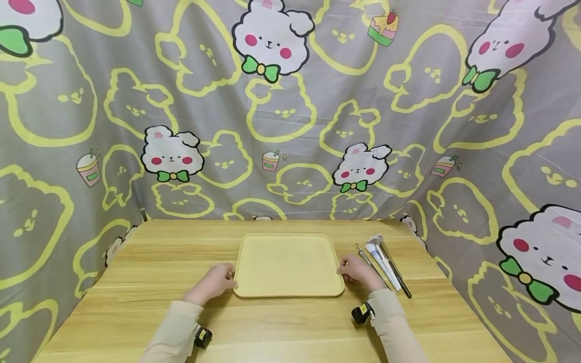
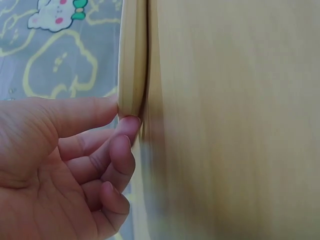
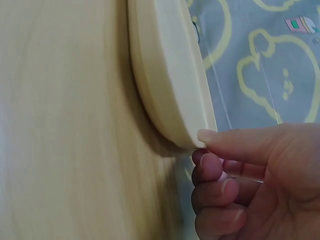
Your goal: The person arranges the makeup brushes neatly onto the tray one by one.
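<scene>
We see a wood-grain table (image 1: 281, 327) backed and flanked by a grey, cartoon-printed curtain (image 1: 290, 126). At mid-table, on or just above the surface, we find a pale-yellow rectangular tray (image 1: 288, 264) with rounded corners; our left grip (image 1: 212, 283) and right grip (image 1: 359, 272), narrowed to its rim, pinch opposite short sides.

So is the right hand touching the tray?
Touching: the right wrist view shows the right hand with its thumb on the edge of the tray.

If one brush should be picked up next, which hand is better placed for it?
Probably the right hand: the brushes lie close beside it, while the left hand is across the tray. Both hands pinch the tray, so the right must first let go.
</scene>
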`<state>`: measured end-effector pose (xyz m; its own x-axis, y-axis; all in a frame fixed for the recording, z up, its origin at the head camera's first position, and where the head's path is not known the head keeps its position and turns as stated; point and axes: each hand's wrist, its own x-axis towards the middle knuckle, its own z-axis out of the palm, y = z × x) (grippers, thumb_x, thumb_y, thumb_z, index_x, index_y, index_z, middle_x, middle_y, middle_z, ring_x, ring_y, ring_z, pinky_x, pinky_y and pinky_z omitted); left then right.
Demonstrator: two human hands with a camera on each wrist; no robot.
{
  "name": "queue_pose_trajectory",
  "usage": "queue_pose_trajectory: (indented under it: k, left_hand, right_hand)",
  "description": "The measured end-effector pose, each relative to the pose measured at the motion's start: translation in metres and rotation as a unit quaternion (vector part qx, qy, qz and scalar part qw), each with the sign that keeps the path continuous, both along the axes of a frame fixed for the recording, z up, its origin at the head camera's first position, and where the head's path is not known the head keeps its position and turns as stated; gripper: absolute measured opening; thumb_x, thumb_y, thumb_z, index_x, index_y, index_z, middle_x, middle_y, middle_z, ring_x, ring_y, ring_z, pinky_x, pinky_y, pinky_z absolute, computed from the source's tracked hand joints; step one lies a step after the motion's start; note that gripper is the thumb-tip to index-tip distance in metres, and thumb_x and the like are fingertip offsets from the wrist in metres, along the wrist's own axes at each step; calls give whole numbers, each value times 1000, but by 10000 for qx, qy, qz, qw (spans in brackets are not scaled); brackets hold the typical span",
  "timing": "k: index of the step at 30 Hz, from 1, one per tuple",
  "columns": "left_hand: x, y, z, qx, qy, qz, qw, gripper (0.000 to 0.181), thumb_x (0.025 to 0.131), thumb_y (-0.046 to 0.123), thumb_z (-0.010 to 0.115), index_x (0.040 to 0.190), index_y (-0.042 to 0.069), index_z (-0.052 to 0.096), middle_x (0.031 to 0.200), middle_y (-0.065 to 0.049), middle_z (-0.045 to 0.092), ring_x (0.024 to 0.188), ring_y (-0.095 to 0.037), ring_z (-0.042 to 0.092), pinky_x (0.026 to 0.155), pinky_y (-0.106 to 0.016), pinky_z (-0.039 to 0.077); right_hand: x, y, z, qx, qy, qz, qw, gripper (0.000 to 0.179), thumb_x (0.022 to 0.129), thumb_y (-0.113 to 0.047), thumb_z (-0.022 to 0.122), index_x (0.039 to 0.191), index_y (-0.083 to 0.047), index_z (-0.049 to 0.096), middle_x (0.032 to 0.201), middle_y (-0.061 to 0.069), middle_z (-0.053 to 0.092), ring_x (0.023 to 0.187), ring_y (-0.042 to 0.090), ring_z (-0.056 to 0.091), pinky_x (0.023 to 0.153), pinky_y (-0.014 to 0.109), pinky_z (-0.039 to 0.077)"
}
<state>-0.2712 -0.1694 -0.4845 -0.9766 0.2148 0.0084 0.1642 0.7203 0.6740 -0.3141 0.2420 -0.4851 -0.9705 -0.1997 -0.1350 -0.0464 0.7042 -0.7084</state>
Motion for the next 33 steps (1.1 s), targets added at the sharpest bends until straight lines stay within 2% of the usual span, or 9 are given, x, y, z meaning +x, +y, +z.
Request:
queue_pose_trajectory:
  k: [8, 13, 20, 24, 27, 29, 33]
  left_hand:
    - [1, 17, 0, 131, -87, 87, 9998, 27, 78, 1, 75, 99, -4, 58, 75, -6, 59, 64, -15, 52, 57, -26, 42]
    - [0, 26, 0, 171, -82, 83, 9998, 27, 77, 1, 75, 97, -3, 57, 78, -7, 59, 69, -16, 52, 60, -28, 43]
    - [7, 34, 5, 592, -652, 205, 9959, 24, 81, -3, 69, 100, -4, 53, 68, -8, 57, 53, -18, 55, 53, -26, 41]
    - [9, 33, 4, 851, -904, 243, 9920, 24, 85, 0, 67, 103, -3, 53, 69, -7, 58, 54, -16, 54, 49, -23, 39]
    - [10, 32, 3, 1041, -1009, 248, 9891, 24, 86, 2, 67, 104, -3, 53, 70, -7, 58, 54, -15, 54, 48, -22, 39]
    - [10, 31, 3, 1083, -977, 189, 9891, 23, 86, 2, 66, 103, -4, 52, 69, -6, 58, 53, -14, 54, 47, -21, 40]
    - [7, 31, 2, 1155, -905, 279, 9888, 22, 84, 1, 67, 100, -4, 53, 70, -6, 59, 54, -13, 56, 48, -21, 43]
  right_hand:
    - [-4, 22, -7, -176, 25, -67, 9998, 17, 88, -7, 63, 74, -5, 54, 55, 0, 49, 45, 9, 39, 42, 20, 30]
    - [-2, 31, -6, -186, -78, -367, 9991, 16, 88, -9, 65, 77, -5, 55, 58, 2, 52, 48, 11, 41, 44, 21, 32]
    - [0, 35, -8, -348, -316, -689, 9965, 17, 89, -12, 67, 79, -4, 55, 61, 3, 52, 50, 13, 43, 46, 24, 36]
    - [1, 37, -11, -320, -334, -757, 9961, 19, 89, -13, 67, 76, -6, 54, 60, 2, 51, 49, 12, 43, 45, 23, 35]
    - [3, 37, -12, -263, -303, -811, 9959, 20, 88, -13, 67, 75, -6, 54, 60, 2, 51, 49, 12, 43, 45, 23, 36]
    - [3, 36, -12, -233, -217, -837, 9960, 20, 87, -13, 68, 75, -6, 54, 59, 2, 51, 49, 12, 43, 45, 23, 36]
    - [2, 34, -11, -76, 26, -889, 9960, 22, 86, -13, 70, 73, -6, 53, 57, 1, 52, 48, 12, 44, 45, 24, 37]
